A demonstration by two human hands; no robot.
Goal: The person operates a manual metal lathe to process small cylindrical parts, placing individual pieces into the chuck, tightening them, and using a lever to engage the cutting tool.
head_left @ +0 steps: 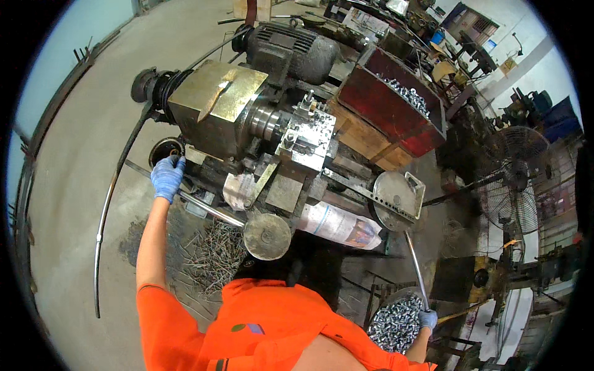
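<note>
My left hand [167,178], in a blue glove, is at the near rim of a dark round cup-like part [162,148] on the left of a small lathe-like machine [213,111]. Its fingers are bent together; what they hold, if anything, is hidden. A shiny metal bar [213,209] runs from beside that hand to a round grey disc [266,237]. At lower right, my gloved right hand [427,318] is closed around the end of a long metal lever [415,263]. Beside it sits a container full of short shiny metal pieces [396,323].
A bright tool block [307,137] faces the machine's chuck [265,122]. Behind stand a motor [291,52] and a red bin [383,102] of metal parts on wood. Thin metal rods [213,260] litter the floor. A fan [513,176] stands right; a hose [114,185] hangs left.
</note>
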